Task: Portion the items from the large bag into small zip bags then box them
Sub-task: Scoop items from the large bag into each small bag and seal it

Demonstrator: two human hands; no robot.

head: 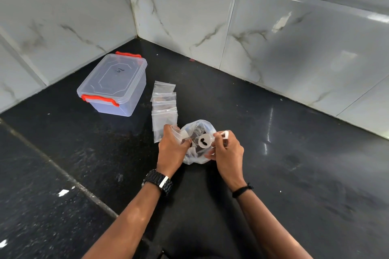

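Note:
A large clear plastic bag [196, 159] with dark items inside lies on the black counter [294, 164]. My left hand [171, 148] grips a small zip bag [177, 132] at the large bag's left edge. My right hand [227, 150] pinches a small white scoop [205, 140] by its handle; dark pieces sit in its cup, held over the large bag. A row of several small clear zip bags [164, 107] lies just behind my left hand. A clear plastic box [114, 85] with orange latches stands shut at the back left.
Marbled white tiled walls [231, 27] meet in a corner behind the counter. A seam [63, 172] runs across the counter at the left. Small white specks [63, 192] lie on the left part.

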